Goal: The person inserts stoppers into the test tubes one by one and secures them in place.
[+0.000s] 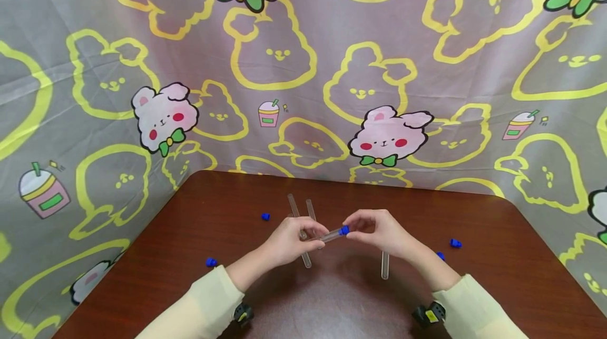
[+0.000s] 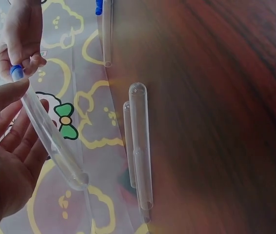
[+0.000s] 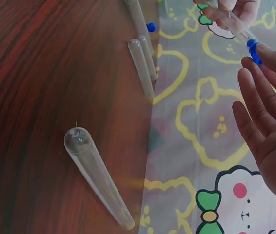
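Hands together, pinching capped tube

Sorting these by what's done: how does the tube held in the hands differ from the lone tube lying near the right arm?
The held tube carries a blue cap; the lone tube lies open-mouthed. The held tube is up off the table, gripped by the left hand and pinched at the cap by the right hand; the lone tube rests untouched. Both are clear, round-bottomed tubes.
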Motion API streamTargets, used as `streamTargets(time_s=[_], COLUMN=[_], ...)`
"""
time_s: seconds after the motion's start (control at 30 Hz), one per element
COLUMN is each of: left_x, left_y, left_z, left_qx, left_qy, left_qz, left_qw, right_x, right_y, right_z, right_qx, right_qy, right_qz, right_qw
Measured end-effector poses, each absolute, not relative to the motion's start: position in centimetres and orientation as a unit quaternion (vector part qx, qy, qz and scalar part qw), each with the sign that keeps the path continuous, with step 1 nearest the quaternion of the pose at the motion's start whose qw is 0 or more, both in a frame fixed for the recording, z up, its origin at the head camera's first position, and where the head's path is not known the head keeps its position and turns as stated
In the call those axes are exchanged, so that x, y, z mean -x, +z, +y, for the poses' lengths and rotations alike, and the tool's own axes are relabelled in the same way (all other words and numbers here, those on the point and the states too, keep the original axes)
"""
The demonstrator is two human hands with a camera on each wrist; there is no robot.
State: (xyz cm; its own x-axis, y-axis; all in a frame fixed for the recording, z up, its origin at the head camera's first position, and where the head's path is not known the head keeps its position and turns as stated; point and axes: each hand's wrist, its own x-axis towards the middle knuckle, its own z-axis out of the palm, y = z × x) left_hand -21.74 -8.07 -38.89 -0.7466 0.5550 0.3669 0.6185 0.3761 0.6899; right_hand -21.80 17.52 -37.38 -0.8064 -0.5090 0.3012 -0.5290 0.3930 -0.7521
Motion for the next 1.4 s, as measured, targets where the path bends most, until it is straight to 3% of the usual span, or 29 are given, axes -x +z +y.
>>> streamTargets(time_s=[0.47, 1.4], left_x=[21.7, 22.9], left_y=[-39.5, -38.9], left_z=[-10.3, -19.4], left_qx=[0.344, 0.182], left_qy=[-0.405, -0.380], left_qz=[-0.845, -0.901], left_qw=[0.062, 0.104], right_x=[21.2, 20.2], right_y=[-37.2, -38.0], right_z=[19.3, 22.9], right_qx=[-0.308, -0.320], right_qy=[0.423, 0.392], right_qz=[-0.852, -0.861], right_qw=[0.013, 0.041])
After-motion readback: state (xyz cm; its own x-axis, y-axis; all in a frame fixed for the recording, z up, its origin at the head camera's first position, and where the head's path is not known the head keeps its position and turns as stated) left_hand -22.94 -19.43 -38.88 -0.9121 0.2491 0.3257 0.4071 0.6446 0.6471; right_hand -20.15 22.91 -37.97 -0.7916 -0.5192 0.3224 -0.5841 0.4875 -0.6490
